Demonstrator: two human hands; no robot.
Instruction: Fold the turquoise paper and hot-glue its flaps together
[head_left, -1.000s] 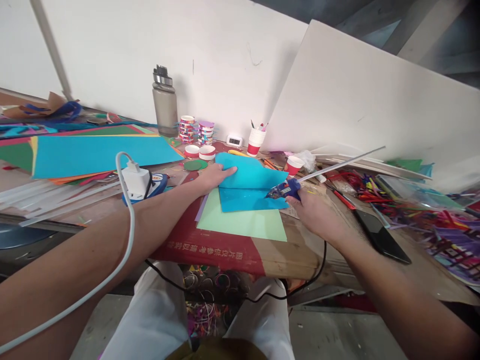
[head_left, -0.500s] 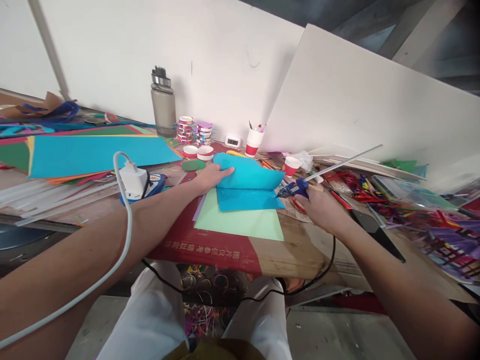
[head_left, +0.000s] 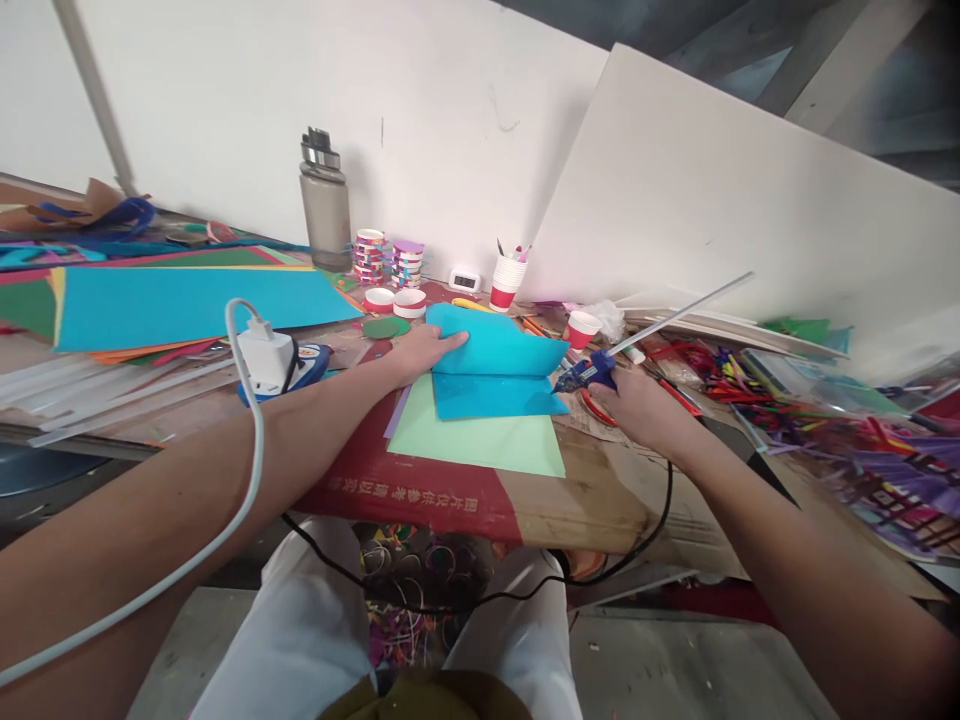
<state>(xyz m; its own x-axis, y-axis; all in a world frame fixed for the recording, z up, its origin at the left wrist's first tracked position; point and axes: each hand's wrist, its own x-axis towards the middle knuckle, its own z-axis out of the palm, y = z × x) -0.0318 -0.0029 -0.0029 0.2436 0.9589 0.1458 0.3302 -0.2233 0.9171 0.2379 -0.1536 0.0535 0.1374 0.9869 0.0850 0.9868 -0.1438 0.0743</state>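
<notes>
A creased blue sheet of paper (head_left: 495,395) lies on a pale green sheet (head_left: 480,447), its far flap raised. At its left edge, my left hand (head_left: 429,350) is closed on the flap, thumb on top. My right hand (head_left: 637,395) is wrapped round a blue hot glue gun (head_left: 589,373), with a long clear glue stick (head_left: 682,312) jutting from its back. The gun's nozzle sits at the right end of the blue sheet, by the crease; I cannot tell whether it touches. A black cord hangs from the gun.
A white plug adapter (head_left: 266,362) with a pale cable stands left of my left arm. Behind are a bottle (head_left: 325,215), paper cup rings (head_left: 409,303), a small clock (head_left: 465,281) and a cup of pens (head_left: 508,282). Coloured strips (head_left: 720,385) crowd the right side.
The glue stick's far end has swung slightly up and left. My left hand and the blue sheet stay nearly where they were; the whole view has shifted a little.
</notes>
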